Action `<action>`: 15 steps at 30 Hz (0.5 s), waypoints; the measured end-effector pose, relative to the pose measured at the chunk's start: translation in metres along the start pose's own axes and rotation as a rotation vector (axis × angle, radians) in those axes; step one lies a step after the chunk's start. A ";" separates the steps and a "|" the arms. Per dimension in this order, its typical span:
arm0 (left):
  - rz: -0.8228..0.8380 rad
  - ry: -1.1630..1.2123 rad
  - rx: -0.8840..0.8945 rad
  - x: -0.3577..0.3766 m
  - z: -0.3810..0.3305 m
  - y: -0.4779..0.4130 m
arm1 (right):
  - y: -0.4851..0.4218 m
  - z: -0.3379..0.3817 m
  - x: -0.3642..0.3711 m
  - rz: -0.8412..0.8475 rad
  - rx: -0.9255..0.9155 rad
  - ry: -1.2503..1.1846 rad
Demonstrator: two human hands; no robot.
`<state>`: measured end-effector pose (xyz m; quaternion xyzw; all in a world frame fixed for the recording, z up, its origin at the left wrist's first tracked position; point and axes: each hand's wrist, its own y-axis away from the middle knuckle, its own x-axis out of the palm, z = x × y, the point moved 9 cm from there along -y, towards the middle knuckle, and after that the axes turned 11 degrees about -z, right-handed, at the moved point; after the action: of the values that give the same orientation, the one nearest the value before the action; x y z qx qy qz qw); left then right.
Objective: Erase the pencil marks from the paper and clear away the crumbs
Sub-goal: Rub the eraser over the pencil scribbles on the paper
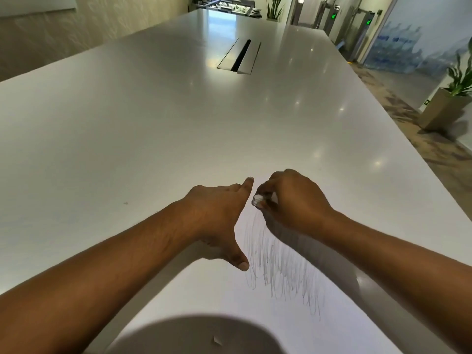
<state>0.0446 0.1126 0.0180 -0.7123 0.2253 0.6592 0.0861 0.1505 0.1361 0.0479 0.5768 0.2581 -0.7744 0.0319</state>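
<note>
A white sheet of paper (pixel 204 302) lies on the table in front of me. Grey pencil scribbles (pixel 281 267) run across its middle, from near my hands down toward the lower right. My left hand (pixel 219 221) lies flat on the paper's left part, fingers straight and thumb spread toward me. My right hand (pixel 288 200) pinches a small white eraser (pixel 258 200) at the top end of the scribbles, right beside my left fingertips. No crumbs show clearly on the sheet.
The long glossy white table (pixel 127 123) stretches away from me, with a cable slot (pixel 240 56) set in its middle. Its right edge runs diagonally past a potted plant (pixel 452 98) on the floor. A dark round shadow (pixel 191 335) falls on the paper's near edge.
</note>
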 end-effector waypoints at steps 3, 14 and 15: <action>0.004 -0.023 0.011 0.000 -0.001 -0.001 | 0.006 0.008 0.002 0.041 -0.010 -0.001; 0.004 -0.044 0.028 0.001 -0.002 -0.003 | 0.009 0.015 -0.005 0.074 -0.028 0.109; 0.004 -0.043 0.030 0.001 -0.002 -0.003 | 0.018 0.027 -0.005 0.105 -0.067 0.104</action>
<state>0.0478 0.1143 0.0166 -0.6960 0.2348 0.6712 0.1002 0.1346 0.1079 0.0511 0.6277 0.2544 -0.7315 0.0785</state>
